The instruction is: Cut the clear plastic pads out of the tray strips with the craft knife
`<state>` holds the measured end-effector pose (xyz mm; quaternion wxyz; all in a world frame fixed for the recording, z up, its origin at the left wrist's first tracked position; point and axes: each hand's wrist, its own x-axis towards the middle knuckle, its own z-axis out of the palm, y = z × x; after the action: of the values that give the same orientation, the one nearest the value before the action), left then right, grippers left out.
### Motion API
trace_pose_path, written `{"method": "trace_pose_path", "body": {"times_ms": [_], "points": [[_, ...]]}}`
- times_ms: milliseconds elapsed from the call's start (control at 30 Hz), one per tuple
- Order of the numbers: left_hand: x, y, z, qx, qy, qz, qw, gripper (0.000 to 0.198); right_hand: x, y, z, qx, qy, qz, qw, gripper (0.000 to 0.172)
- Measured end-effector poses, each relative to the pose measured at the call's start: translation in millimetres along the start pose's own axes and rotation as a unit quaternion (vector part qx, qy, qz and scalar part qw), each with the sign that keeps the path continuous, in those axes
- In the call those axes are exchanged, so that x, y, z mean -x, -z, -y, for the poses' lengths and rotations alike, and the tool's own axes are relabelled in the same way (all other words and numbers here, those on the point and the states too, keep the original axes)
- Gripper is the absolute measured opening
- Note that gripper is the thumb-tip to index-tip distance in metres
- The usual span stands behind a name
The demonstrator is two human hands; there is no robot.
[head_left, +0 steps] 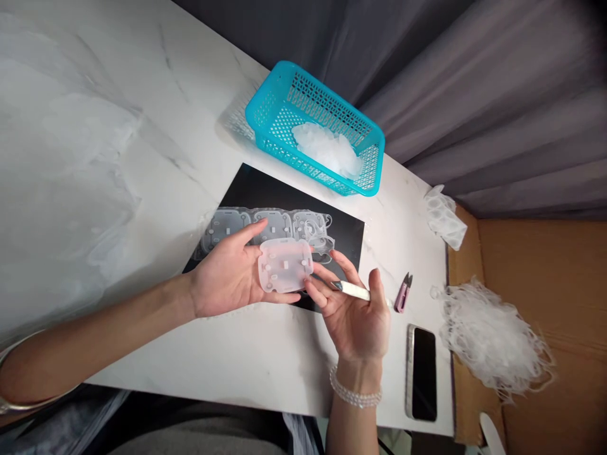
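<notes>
A translucent plate [286, 265] is held up between both hands, over the near part of a black mat [349, 235] on the marbled surface [265, 351]. The left hand [230, 268] is spread loosely, its fingers supporting the plate from the left and beneath while the thumb stands clear. The right hand [355, 316] grasps a white pen-like tool [351, 290], dark tip pointing left, and its fingertips also touch the plate's right edge. Just beyond, a row of similar clear plates [272, 222] lies on the mat. A blue basket [284, 151] stands at the far side with whitish pieces [327, 148] inside. To the right are pink snips [403, 294], a phone [423, 373] and a tangle of clear strips [493, 335] at a cardboard box [554, 278].
</notes>
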<state>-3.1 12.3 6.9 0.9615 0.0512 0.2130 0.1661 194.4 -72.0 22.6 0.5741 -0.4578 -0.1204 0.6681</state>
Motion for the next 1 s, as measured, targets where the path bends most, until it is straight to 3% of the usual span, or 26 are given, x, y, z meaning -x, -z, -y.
{"method": "trace_pose_path", "body": {"times_ms": [200, 367, 567, 800, 900, 1000], "points": [[-6, 6.9, 0, -0.029, -0.059, -0.048, 0.997, 0.068, 5, -1, -3, 0.02, 0.135, -0.065, 0.989, 0.056], [-6, 3.4, 4, 0.003, -0.056, -0.058, 0.997, 0.066, 12, -13, -10, 0.054, 0.08, 0.023, 0.995, 0.069], [-4, 2.9, 2, 0.036, -0.049, -0.042, 0.997, 0.069, 5, -2, 3, 0.038, 0.126, -0.027, 0.991, 0.06], [-4, 1.4, 5, 0.018, -0.028, -0.045, 0.998, 0.068, -13, -11, 3, 0.06, 0.04, 0.029, 0.997, 0.061], [-5, 4.1, 5, -0.015, -0.055, -0.066, 0.996, 0.067, -26, -19, 19, 0.085, 0.012, 0.062, 0.994, 0.06], [-8, 10.6, 6, -0.079, -0.131, -0.066, 0.986, 0.067, -61, -31, 52, 0.084, 0.104, 0.05, 0.99, 0.056]]}}
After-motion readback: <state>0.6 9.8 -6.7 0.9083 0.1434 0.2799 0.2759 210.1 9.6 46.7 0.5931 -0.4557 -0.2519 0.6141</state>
